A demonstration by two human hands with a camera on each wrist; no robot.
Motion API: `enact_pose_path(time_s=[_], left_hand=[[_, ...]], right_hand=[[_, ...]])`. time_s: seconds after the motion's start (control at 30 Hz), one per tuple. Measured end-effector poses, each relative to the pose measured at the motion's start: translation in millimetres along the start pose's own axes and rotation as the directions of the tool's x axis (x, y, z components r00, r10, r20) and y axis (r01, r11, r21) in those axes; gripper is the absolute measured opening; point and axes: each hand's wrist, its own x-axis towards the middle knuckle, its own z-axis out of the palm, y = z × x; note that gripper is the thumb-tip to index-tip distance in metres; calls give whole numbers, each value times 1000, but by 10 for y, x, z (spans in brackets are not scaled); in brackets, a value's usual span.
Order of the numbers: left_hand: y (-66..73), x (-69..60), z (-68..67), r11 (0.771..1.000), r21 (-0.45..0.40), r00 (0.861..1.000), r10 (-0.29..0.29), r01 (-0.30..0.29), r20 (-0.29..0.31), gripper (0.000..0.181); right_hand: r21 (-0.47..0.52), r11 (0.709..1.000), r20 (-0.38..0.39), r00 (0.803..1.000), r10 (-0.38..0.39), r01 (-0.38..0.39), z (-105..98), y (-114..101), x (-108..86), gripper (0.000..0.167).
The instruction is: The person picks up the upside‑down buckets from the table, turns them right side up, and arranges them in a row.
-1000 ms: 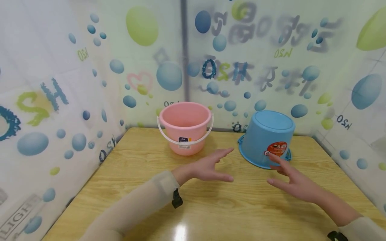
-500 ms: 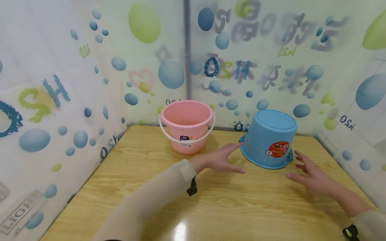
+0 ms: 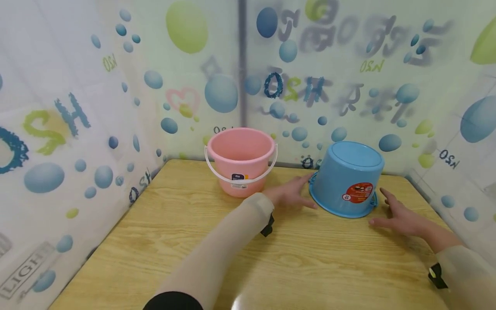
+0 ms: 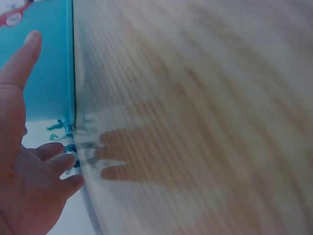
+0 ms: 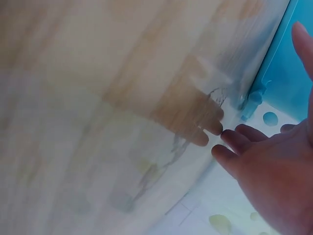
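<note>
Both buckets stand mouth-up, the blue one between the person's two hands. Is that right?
No: the blue bucket is mouth-down, its base on top, as the head view shows. The pink bucket does stand mouth-up, and the blue one is between the left hand and right hand.

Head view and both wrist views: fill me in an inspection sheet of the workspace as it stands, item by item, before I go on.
Surface: wood-grain table, glossy.
Job's things: blue bucket, upside down, red label facing the person; pink bucket, upright to its left, white handle hanging in front.
Clutter: a dark rounded shape at the head view's lower edge, too little shown to identify.
Hands: left hand and right hand on either side of the blue bucket, fingers spread, holding nothing; contact cannot be told.
Cables: nothing seen.
Surroundings: pale backdrop printed with bubbles and lettering.
</note>
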Motion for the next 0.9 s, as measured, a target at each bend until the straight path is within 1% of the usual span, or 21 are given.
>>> enact_pose_path(time_s=[0.1,0.2,0.27,0.4,0.53,0.6,0.73,0.8,0.9], left_hand=[[-12,96,21,998,59,1000,-12,13,-13,120],[7,160,37,991,121,999,-53,53,-7,122],[26,176,44,987,138,997,-79,79,-5,124],[-17,291,90,980,142,990,-141,139,7,129],[-87,415,156,977,127,984,-176,173,6,130],[-68,406,158,978,121,986,-168,167,-1,128],[1,349,144,984,112,991,-136,136,-8,122],[44,318,138,985,119,992,-127,127,-7,121],[74,312,148,983,136,992,-124,123,3,120]], right_hand=[[6,1000,11,1000,18,-18,-13,19,25,126],[31,999,16,1000,24,-24,-5,36,68,128],[53,998,16,1000,19,-20,18,55,128,129],[89,996,18,1000,-1,0,73,46,237,131],[85,996,16,1000,-20,18,83,-10,268,131],[77,997,19,1000,-24,22,74,-36,268,130],[61,998,31,1000,-5,3,60,-65,260,131],[68,998,33,999,-5,3,62,-66,254,131],[81,997,27,1000,-13,11,70,-61,244,132]])
